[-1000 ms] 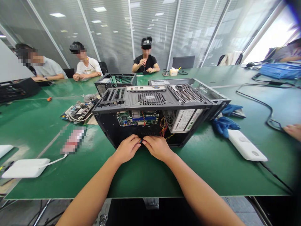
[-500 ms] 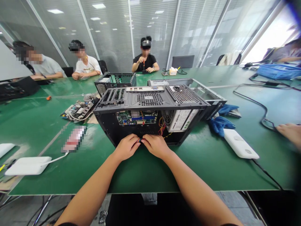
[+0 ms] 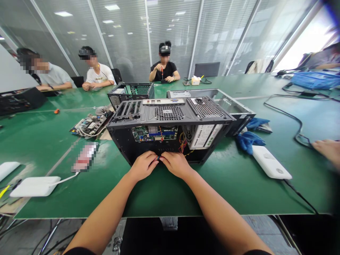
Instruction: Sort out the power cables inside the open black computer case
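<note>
An open black computer case (image 3: 148,112) stands on the green table in front of me, its open side facing me. Inside show a motherboard (image 3: 143,134) and a power supply (image 3: 206,137) with a white label and a fan. Red, yellow and black wires hang beside the supply. At the case's lower front edge, my left hand (image 3: 143,165) pinches a bundle of coloured cables (image 3: 158,158). My right hand (image 3: 175,163) grips the same bundle just to the right, fingertips nearly touching the left ones. The fingers hide most of the bundle.
Two more cases, one an open frame (image 3: 132,90), stand behind. A loose circuit board (image 3: 91,124), a phone (image 3: 85,157) and a white power bank (image 3: 35,186) lie left. Blue gloves (image 3: 249,141) and a white power strip (image 3: 271,163) lie right. Several people sit around the table.
Both hands stay at the cable bundle with hardly any movement. The view has shifted very slightly.
</note>
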